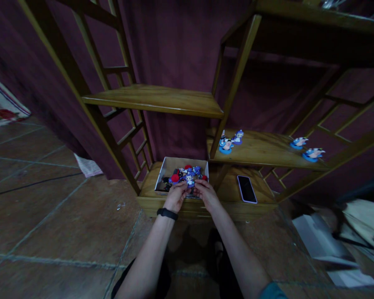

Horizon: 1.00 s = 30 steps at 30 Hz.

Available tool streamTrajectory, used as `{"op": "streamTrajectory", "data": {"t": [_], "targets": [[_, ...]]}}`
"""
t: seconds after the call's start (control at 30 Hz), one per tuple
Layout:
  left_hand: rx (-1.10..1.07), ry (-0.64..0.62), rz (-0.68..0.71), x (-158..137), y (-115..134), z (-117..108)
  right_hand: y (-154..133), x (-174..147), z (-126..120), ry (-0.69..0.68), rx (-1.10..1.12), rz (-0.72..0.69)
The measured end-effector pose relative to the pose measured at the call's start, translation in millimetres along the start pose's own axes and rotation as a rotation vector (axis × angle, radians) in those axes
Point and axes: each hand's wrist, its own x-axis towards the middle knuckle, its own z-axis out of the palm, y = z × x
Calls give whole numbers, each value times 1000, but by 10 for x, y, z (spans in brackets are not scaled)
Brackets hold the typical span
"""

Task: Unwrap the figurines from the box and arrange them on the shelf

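Note:
Both of my hands meet at the front edge of an open cardboard box (161,176) on the lowest shelf. Between them they hold a small purple-and-white figurine (190,180) upright by its base. My left hand (176,196), with a black band on the wrist, is closed on the figurine's left side. From the other side, my right hand (205,192) has its fingers closed on it. Behind and around it, the box holds a heap of several more figurines (175,177) in purple, red and black. The fingertips partly cover the figurine's base.
On the middle shelf (262,150) stand several figurines, among them a pink one on a blue base (226,146) and a purple one (237,137). Farther right is a pink-and-blue pair (313,154). A phone (247,189) lies right of the box. Wooden posts (237,83) frame the shelves.

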Motion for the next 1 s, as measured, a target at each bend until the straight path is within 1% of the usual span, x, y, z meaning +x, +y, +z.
{"op": "streamTrajectory", "data": {"t": [0.23, 0.77, 1.0], "targets": [[5, -75, -1, -15, 17, 2, 8, 8, 7, -13, 19, 16], [-13, -63, -43, -20, 44, -20, -18, -19, 46, -15, 0, 2], [-15, -57, -108, -6, 53, -24, 17, 1, 17, -45, -27, -26]]}}
